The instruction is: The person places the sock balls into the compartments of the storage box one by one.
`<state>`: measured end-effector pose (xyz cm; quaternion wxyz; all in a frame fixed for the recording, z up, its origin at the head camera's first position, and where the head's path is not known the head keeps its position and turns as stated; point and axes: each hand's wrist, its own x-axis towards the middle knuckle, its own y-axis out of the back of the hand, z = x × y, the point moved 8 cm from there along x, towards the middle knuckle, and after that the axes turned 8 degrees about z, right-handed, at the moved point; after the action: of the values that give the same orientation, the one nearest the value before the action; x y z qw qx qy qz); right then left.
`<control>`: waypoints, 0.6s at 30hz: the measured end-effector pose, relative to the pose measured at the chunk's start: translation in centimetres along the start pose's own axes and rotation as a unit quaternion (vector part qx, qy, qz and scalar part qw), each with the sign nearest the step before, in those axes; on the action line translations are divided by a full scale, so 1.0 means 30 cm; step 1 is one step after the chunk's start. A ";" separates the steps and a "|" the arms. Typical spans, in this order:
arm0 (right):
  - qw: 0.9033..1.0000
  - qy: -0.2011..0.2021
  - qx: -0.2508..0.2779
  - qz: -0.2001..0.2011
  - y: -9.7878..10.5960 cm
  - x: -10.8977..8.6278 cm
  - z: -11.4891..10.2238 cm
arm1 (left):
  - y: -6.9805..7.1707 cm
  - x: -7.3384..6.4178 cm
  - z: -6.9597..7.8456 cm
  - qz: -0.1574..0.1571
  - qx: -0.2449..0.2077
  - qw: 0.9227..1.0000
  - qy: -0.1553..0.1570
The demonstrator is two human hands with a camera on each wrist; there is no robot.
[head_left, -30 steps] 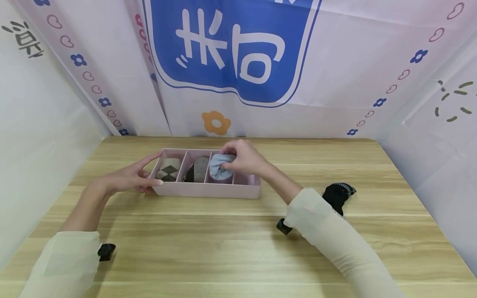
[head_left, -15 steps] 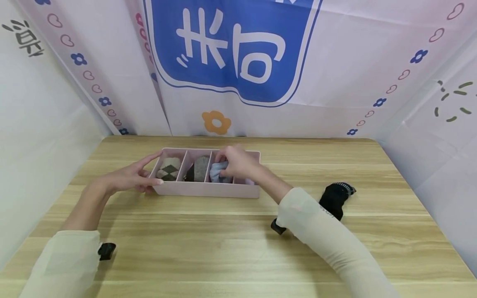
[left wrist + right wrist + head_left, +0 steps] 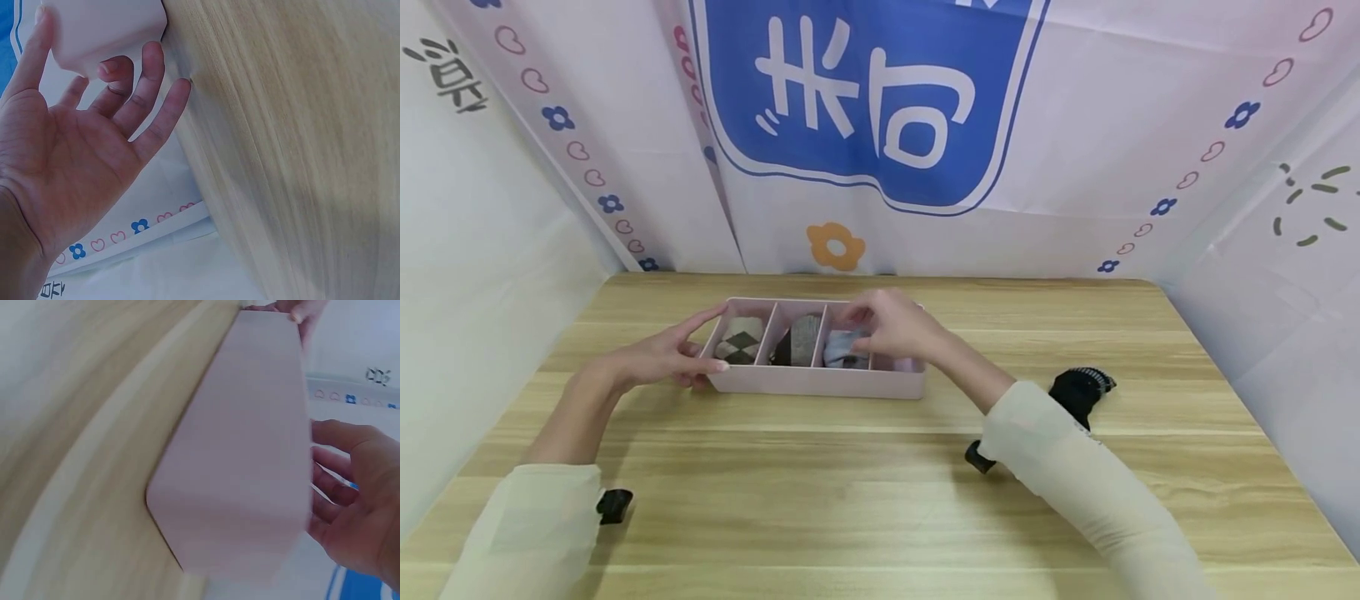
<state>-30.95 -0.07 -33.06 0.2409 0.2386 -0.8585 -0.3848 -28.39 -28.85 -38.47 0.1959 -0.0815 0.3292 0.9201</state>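
A pink divided storage box (image 3: pixel 816 382) stands on the table. My left hand (image 3: pixel 658 357) holds its left end between thumb and index finger; the other fingers (image 3: pixel 150 87) stay off the wall in the left wrist view. A folded light blue sock (image 3: pixel 841 348) lies in the third compartment. Over it is my right hand (image 3: pixel 891 327), fingers loosely bent, thumb near the sock; it appears to hold nothing. In the right wrist view the box wall (image 3: pixel 237 444) hides the fingertips. An argyle sock (image 3: pixel 741 342) fills the first compartment, a grey and black sock (image 3: pixel 797 342) the second.
A black sock (image 3: pixel 1078 392) lies on the wooden table (image 3: pixel 850 500) to the right, partly behind the right sleeve (image 3: pixel 1067 467). Printed white cloth (image 3: pixel 1075 167) hangs behind the table and along both sides.
The right hand lowered the light blue sock into the third compartment, then let go and shifted slightly up and right. The left hand and the box have stayed in place.
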 end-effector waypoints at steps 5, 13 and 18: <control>0.999 0.008 -0.006 0.030 0.117 -0.086 0.026 | 0.001 -0.005 0.003 -0.003 -0.005 1.000 0.000; 0.997 -0.035 -0.008 0.066 0.272 -0.253 0.123 | 0.000 -0.005 0.008 -0.013 -0.024 1.000 -0.011; 0.996 -0.057 -0.019 0.059 0.310 -0.342 0.188 | -0.006 0.000 0.004 -0.015 -0.025 1.000 -0.009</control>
<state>-28.51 14.60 -31.52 0.2184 0.1601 -0.8758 -0.3994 -28.32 -28.64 -38.48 0.2103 -0.0829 0.3032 0.9257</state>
